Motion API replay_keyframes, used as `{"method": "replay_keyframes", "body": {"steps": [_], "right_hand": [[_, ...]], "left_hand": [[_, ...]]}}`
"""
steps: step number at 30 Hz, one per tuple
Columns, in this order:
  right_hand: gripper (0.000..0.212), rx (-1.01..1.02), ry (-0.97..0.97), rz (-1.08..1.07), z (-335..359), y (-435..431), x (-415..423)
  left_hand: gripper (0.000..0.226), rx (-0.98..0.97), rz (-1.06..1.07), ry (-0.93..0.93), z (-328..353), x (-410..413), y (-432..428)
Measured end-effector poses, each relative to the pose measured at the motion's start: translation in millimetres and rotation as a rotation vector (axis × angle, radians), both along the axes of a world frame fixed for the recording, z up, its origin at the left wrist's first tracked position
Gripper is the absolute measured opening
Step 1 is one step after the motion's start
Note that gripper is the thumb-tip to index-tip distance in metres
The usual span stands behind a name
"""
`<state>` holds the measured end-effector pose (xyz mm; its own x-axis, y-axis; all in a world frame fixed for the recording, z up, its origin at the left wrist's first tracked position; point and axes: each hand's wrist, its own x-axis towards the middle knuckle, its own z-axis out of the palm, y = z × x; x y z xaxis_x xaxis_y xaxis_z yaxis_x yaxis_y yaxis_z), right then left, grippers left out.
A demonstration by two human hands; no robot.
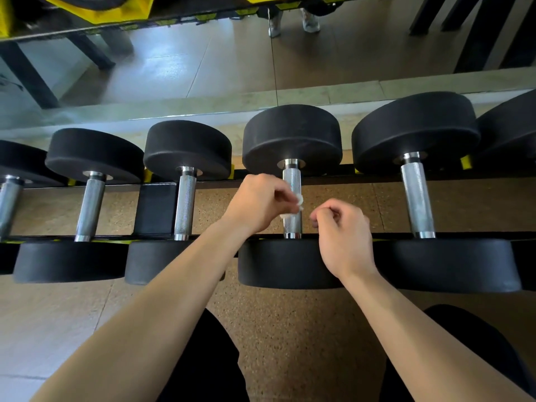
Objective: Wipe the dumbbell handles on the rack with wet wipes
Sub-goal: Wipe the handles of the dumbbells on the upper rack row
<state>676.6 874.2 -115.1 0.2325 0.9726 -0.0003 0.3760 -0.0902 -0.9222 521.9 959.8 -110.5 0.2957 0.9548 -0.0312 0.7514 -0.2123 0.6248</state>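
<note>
With the left hand (258, 204) pinching a small wipe (299, 201) against the fourth handle (291, 181) on the rack (156, 210) and the right hand (342, 233) curled, seemingly empty, just beside, the wipe should wrap the knurling and run collar to collar.

— Where does the view look from?
— From the person's head, wide-angle, facing forward and steeply down over both forearms (162, 300) onto the rack (156, 210).
— How near?
— Close, at arm's reach: the dumbbells (293, 140) span the full width. A mirror (203, 68) runs along the top, and the edges bow outward.
</note>
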Motion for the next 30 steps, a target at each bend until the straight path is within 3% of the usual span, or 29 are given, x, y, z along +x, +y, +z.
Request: {"method": "replay_keyframes", "body": {"steps": [5,9,13,21,26,30], "right_hand": [[0.023,0.016,-0.020,-0.015,-3,-2,0],[0.023,0.015,-0.028,-0.017,-4,-2,1],[0.024,0.016,-0.034,-0.011,-5,-2,1],[0.025,0.009,-0.007,-0.007,-7,1,1],[0.018,0.034,-0.069,0.065,-9,6,2],[0.029,0.118,-0.091,0.175,-3,15,5]], "left_hand": [[0.021,-0.159,-0.168,0.142,9,-8,-8],[0.008,0.053,0.036,0.015,7,-1,5],[0.010,0.087,0.226,-0.128,5,6,16],[0.015,-0.178,-0.072,0.082,9,-11,-1],[0.008,-0.011,0.028,-0.190,21,2,-2],[0.009,-0.005,0.123,-0.355,19,9,-19]]}}
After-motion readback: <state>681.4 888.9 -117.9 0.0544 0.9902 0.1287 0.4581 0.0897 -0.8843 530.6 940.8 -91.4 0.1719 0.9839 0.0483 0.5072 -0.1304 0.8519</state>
